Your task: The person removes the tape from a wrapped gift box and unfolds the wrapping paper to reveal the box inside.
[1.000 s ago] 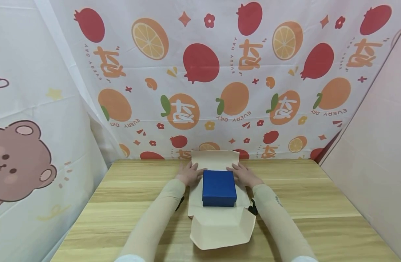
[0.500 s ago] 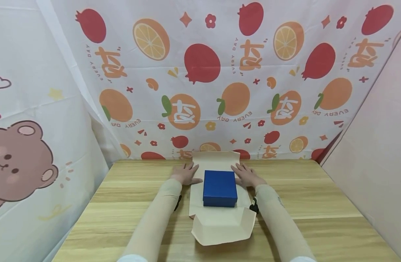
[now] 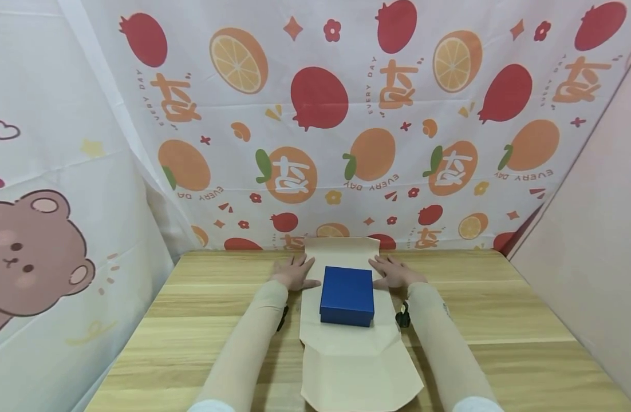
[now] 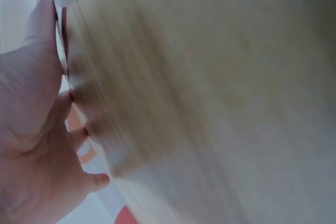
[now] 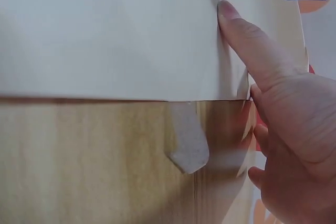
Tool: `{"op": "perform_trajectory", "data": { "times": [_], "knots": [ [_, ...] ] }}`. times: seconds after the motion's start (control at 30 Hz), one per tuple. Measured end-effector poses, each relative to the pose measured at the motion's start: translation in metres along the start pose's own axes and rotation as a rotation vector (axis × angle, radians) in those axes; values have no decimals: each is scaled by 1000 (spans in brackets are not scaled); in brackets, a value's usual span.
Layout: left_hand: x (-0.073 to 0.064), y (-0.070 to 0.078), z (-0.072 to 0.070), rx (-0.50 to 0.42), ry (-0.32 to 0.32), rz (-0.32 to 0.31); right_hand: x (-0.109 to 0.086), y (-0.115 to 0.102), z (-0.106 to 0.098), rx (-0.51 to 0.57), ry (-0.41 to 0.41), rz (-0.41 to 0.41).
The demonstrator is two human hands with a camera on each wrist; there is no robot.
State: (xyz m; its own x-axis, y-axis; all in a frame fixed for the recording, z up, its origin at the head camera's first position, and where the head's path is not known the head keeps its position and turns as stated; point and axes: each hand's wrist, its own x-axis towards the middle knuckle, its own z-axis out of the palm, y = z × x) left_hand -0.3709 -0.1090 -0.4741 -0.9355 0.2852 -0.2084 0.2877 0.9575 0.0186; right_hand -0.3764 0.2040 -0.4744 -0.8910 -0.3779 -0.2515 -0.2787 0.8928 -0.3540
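Observation:
A blue lidded box (image 3: 347,296) sits on an unfolded cream cardboard sheet (image 3: 346,337) with creased flaps. My left hand (image 3: 291,273) lies at the sheet's left edge, fingers spread, its thumb reaching over the cardboard towards the box. On the opposite edge is my right hand (image 3: 396,273), also with straight fingers. In the right wrist view its thumb (image 5: 257,45) presses on the cardboard right by the box's corner. The left wrist view shows the other thumb (image 4: 43,22) along the sheet's edge, close to the box. Neither hand grips anything.
The wooden table (image 3: 207,320) carries the sheet, whose front flap (image 3: 359,377) spreads towards me. A pale tab (image 5: 189,140) sticks out from under the sheet's right edge. Behind the table hangs a fruit-print cloth (image 3: 315,143), with a bear-print cloth (image 3: 32,257) on the left.
The raised front flap has unfolded outwards and now lies flatter towards me. Both hands have moved slightly apart, away from the box's sides, and onto the sheet's edges.

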Motion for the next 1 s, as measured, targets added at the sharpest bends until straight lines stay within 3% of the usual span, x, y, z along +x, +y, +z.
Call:
{"op": "perform_trajectory", "data": {
  "times": [0.33, 0.6, 1.0],
  "knots": [
    [-9, 3, -1, 4, 56, 6, 0, 1, 1, -23, 44, -42],
    [-17, -6, 5, 21, 62, -1, -3, 5, 0, -19, 69, 2],
    [-42, -7, 2, -151, 84, 7, -13, 31, 8, -25, 129, -32]
  ]
}}
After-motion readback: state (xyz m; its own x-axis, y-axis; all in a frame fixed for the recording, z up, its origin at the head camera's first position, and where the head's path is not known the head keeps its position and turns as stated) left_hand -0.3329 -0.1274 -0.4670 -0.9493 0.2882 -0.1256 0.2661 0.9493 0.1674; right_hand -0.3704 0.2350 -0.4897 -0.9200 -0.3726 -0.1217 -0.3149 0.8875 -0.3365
